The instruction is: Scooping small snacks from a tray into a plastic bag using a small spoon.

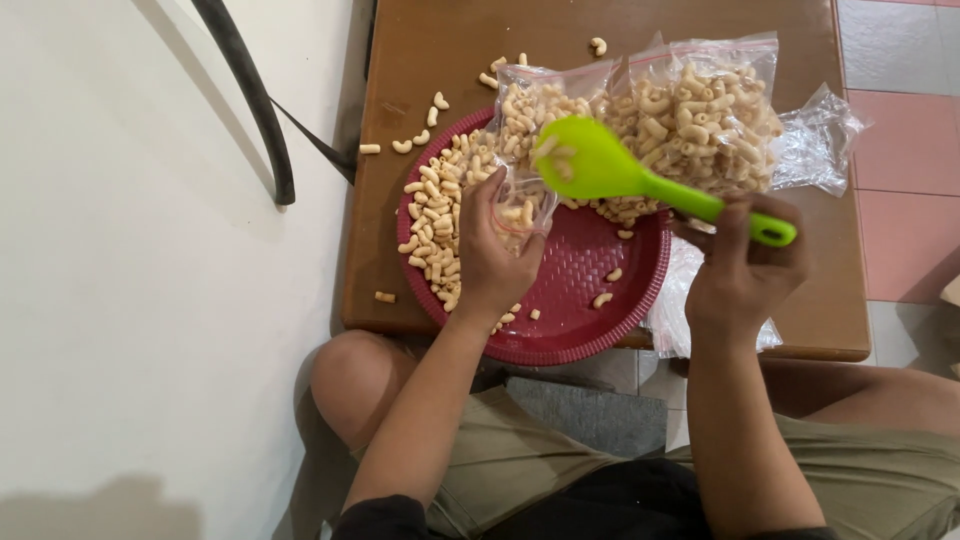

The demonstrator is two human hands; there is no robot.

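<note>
Bagging is partly done: one filled bag (705,115) lies upper right, the left hand (495,255) pinches a half-filled bag (525,150) open, the right hand (745,265) grips a green scoop (600,165) (loaded), and macaroni (440,215) remains on the red tray (580,300) at centre.

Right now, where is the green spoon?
In the head view, the green spoon is held by the right hand, right of centre. Its bowl hovers over the clear bag of macaroni that the left hand holds above the red tray.

White wall (120,300), pink floor tiles (900,130), wooden table (430,50)
</note>
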